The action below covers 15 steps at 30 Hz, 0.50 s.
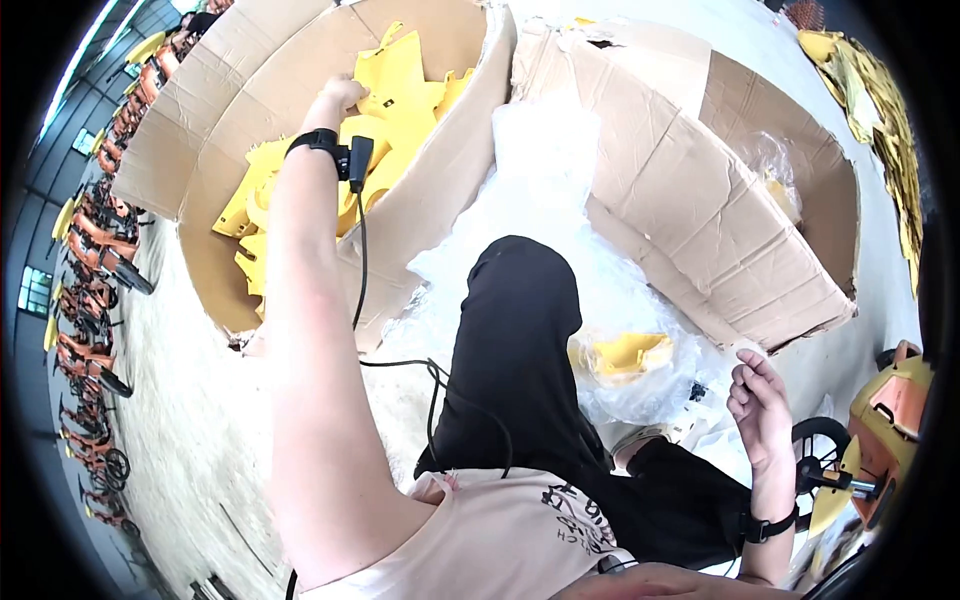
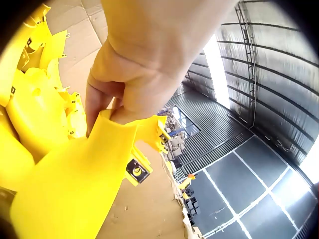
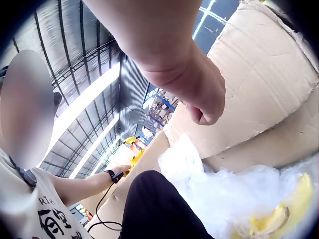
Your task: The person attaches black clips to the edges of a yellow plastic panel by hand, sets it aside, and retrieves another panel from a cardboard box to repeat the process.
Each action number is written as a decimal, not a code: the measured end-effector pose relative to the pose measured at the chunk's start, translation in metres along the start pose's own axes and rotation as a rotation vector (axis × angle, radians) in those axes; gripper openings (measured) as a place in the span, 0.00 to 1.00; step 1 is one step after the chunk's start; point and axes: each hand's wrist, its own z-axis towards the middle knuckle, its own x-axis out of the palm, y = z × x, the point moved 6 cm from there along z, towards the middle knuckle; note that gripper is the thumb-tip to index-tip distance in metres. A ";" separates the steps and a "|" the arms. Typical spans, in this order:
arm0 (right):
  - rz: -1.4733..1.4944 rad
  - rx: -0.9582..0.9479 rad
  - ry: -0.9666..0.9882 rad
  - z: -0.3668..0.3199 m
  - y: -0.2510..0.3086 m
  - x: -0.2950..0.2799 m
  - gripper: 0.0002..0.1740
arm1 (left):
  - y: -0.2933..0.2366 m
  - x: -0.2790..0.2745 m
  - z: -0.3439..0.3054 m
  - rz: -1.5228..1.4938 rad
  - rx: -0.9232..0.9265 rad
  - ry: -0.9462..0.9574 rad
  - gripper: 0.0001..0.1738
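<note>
My left hand reaches into a big open cardboard box filled with several yellow plastic panels. In the left wrist view its fingers pinch the top edge of one yellow panel, which also shows in the head view as the yellow panel just right of the hand. More panels lie beneath it. My right hand hangs low beside my leg with its fingers loosely curled and holds nothing. The right wrist view shows the same idle hand.
A second, collapsed cardboard box lies to the right. Clear plastic wrapping covers the floor between the boxes, and a bagged yellow part lies near my knee. Orange bikes line the left side. An orange vehicle stands at the right.
</note>
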 end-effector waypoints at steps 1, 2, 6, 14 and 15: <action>0.033 0.032 -0.048 -0.007 -0.002 -0.006 0.16 | -0.001 0.013 -0.006 0.061 0.005 -0.005 0.33; 0.069 0.062 -0.097 -0.013 -0.005 -0.013 0.16 | -0.009 0.030 -0.023 0.123 0.013 -0.010 0.37; 0.217 0.020 -0.082 -0.036 -0.012 -0.034 0.15 | 0.007 0.069 -0.013 0.324 -0.126 0.125 0.42; 0.482 -0.149 -0.346 -0.066 -0.020 -0.074 0.14 | -0.171 0.122 -0.100 0.432 0.692 0.065 0.27; 0.487 -0.198 -0.342 -0.065 -0.013 -0.072 0.18 | -0.195 0.157 -0.149 0.317 0.796 0.158 0.25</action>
